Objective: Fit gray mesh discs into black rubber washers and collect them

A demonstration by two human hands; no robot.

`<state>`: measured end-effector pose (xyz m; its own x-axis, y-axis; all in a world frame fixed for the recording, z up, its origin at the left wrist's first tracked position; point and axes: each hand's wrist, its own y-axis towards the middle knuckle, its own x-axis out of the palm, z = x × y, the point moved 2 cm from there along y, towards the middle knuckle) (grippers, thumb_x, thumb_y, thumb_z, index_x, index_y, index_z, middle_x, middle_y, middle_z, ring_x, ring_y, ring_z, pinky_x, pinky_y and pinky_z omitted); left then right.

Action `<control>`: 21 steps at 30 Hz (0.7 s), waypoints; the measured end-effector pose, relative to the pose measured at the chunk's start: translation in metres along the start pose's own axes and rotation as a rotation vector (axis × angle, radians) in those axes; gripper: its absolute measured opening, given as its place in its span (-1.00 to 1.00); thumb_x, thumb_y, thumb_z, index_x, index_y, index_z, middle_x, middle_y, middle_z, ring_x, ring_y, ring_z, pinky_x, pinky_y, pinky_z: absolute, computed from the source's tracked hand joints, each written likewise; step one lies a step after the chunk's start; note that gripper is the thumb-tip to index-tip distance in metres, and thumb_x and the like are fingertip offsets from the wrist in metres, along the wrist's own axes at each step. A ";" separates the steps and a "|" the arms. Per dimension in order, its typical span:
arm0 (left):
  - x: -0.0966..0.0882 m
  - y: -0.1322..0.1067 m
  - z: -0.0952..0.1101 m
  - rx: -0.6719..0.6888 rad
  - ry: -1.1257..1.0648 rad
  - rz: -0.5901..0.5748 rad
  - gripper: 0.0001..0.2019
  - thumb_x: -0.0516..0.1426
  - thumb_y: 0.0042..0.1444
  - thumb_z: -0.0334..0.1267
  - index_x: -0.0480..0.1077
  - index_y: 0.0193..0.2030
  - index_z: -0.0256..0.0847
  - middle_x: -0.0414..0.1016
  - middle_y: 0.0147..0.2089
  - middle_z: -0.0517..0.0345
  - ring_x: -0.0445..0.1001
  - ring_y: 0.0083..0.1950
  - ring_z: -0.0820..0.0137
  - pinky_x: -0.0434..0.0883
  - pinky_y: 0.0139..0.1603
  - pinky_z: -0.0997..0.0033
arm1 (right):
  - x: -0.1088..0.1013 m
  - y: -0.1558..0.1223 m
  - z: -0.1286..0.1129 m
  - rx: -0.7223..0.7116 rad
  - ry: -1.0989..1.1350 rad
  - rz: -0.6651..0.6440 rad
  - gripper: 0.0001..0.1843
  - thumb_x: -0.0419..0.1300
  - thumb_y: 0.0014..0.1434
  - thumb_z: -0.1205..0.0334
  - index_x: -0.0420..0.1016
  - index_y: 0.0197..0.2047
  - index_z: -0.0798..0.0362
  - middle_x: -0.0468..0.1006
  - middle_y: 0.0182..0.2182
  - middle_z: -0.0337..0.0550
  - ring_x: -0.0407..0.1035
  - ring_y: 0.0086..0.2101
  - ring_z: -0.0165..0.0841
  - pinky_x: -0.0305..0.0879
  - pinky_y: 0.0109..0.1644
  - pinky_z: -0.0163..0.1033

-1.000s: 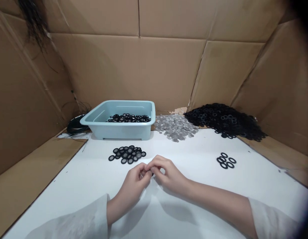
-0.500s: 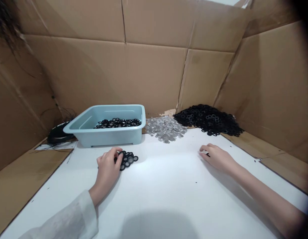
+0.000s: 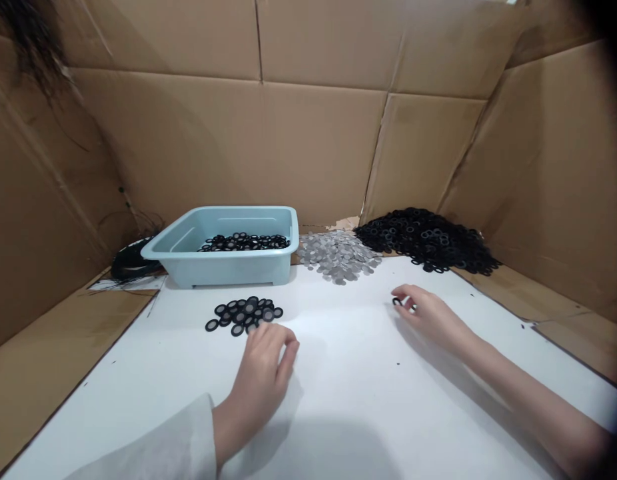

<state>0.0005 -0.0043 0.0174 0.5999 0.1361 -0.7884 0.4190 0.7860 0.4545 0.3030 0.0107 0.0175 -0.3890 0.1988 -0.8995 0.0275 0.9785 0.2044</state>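
Note:
My right hand [image 3: 431, 317] is pinched on a black ring [image 3: 397, 302] just above the white surface; a second dark ring [image 3: 413, 308] shows under its curled fingers. My left hand [image 3: 266, 363] is loosely curled, thumb a little apart from the forefinger, with nothing visible between them. It is just in front of a small cluster of black rings with grey discs in them [image 3: 237, 329]. Behind that cluster stands a light-blue plastic tub [image 3: 228, 270], holding many similar ringed discs [image 3: 238, 241].
A heap of thin grey discs [image 3: 341, 257] lies right of the tub. Farther right is a large pile of black rings [image 3: 428, 237]. Cardboard walls [image 3: 318, 147] enclose the white work surface [image 3: 338, 380]. A bundle of black strands [image 3: 131, 261] lies left of the tub.
My left hand has drawn back from the cluster, toward me and rightward, uncovering more ringed discs. A black ring now shows at my right fingertips. The view has shifted slightly.

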 end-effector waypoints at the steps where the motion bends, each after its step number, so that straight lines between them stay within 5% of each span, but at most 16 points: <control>1: 0.004 -0.002 0.005 -0.016 -0.030 -0.047 -0.81 -0.11 0.19 -0.32 0.21 -0.42 -0.21 0.31 -0.41 0.15 0.24 -0.32 0.34 0.13 -0.25 0.32 | 0.002 -0.003 -0.017 -0.061 0.086 -0.017 -0.80 -0.03 0.11 0.27 0.25 -0.17 0.08 0.43 -0.27 -0.03 0.36 -0.35 -0.32 0.25 -0.26 -0.25; 7: 0.013 -0.005 0.013 -0.108 -0.175 -0.179 -0.80 -0.11 0.20 -0.21 0.22 -0.38 -0.20 0.31 -0.39 0.16 0.24 -0.32 0.34 0.16 -0.26 0.33 | 0.030 -0.027 -0.120 -0.588 0.306 -0.159 -0.80 0.00 0.10 0.36 0.15 -0.17 0.07 0.39 -0.32 -0.10 0.32 -0.35 -0.37 0.28 -0.29 -0.27; 11: 0.008 -0.006 0.008 -0.115 -0.264 -0.119 -0.75 -0.16 0.22 -0.22 0.20 -0.42 -0.20 0.27 -0.44 0.17 0.25 -0.36 0.37 0.18 -0.28 0.36 | 0.041 -0.029 -0.148 -0.848 0.371 -0.127 -0.85 -0.01 0.11 0.39 0.16 -0.20 0.11 0.38 -0.27 -0.03 0.30 -0.27 -0.36 0.28 -0.21 -0.27; 15: 0.006 -0.005 0.004 -0.222 -0.319 -0.097 -0.71 -0.16 0.21 -0.19 0.19 -0.48 -0.20 0.28 -0.47 0.17 0.27 -0.39 0.38 0.18 -0.32 0.39 | 0.038 0.002 -0.129 -0.602 0.361 -0.106 -0.64 0.16 0.05 0.15 0.19 -0.11 0.10 0.40 -0.26 -0.08 0.32 -0.30 -0.36 0.28 -0.25 -0.28; 21: 0.008 -0.005 0.006 -0.262 -0.335 -0.163 -0.68 -0.15 0.21 -0.15 0.16 -0.51 -0.20 0.27 -0.48 0.18 0.26 -0.38 0.37 0.17 -0.32 0.39 | 0.038 0.072 -0.054 -0.098 -0.058 0.003 -0.74 0.10 0.08 0.28 0.36 -0.13 0.16 0.41 -0.17 0.09 0.34 -0.21 -0.21 0.21 -0.18 -0.21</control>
<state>0.0077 -0.0107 0.0115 0.7457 -0.1710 -0.6439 0.3656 0.9130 0.1809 0.2405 0.0861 0.0187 -0.3346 0.2072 -0.9193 -0.0627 0.9685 0.2411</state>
